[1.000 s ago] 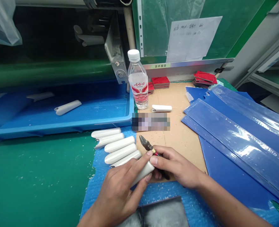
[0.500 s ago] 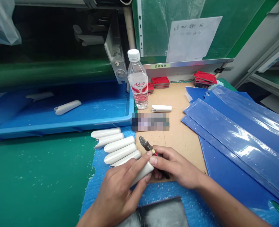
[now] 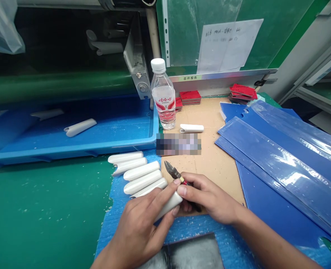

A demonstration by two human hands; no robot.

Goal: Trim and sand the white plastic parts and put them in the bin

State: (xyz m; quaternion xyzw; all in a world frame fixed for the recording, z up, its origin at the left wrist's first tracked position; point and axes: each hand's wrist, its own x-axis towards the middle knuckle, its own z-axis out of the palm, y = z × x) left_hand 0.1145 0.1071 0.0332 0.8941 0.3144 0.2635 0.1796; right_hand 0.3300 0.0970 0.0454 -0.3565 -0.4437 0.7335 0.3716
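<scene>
My left hand (image 3: 145,220) is closed around a white plastic tube-like part (image 3: 171,204), whose rounded end points up and right between fingers and thumb. Beside it my right hand (image 3: 210,196) closes on the handles of diagonal cutters (image 3: 174,172); their dark jaws point up and left, away from the part. The right fingertips meet the part near its rounded end. Several like white parts (image 3: 143,181) lie in a slanted row just beyond my left hand. One more white part (image 3: 192,128) rests on the cardboard (image 3: 210,149) farther back.
A water bottle (image 3: 164,97) stands behind the row, near stacks of red pads (image 3: 190,97). At left is a blue tray (image 3: 120,144) with white parts. Blue boards with clear sleeves (image 3: 277,168) cover the right side. A dark plate (image 3: 196,252) lies close to me.
</scene>
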